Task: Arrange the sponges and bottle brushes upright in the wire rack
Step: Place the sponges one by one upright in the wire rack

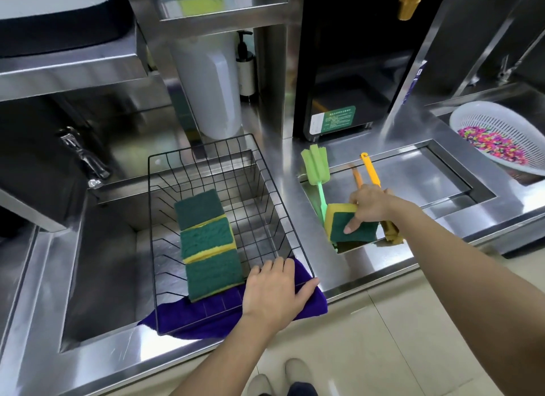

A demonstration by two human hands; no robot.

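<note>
A shiny steel sink counter holds a wire rack (224,233) with three sponges inside. Right of the rack, the right hand (371,205) pinches a fourth sponge (351,223), standing on edge. The left hand (274,292) lies flat on the rack's near corner, holding nothing.

Open top on the rack, crowded recess to its right

The wire rack (224,218) is open from above; three sponges (208,242) fill its middle row, leaving free lanes along both side walls and the far end. The left hand (274,292) lies on its near right corner over a purple cloth (236,307). In the bench's right recess, the right hand (368,203), a sponge (351,224) and two bottle brushes (317,174) crowd the near left corner; its far right part lies bare.
</note>
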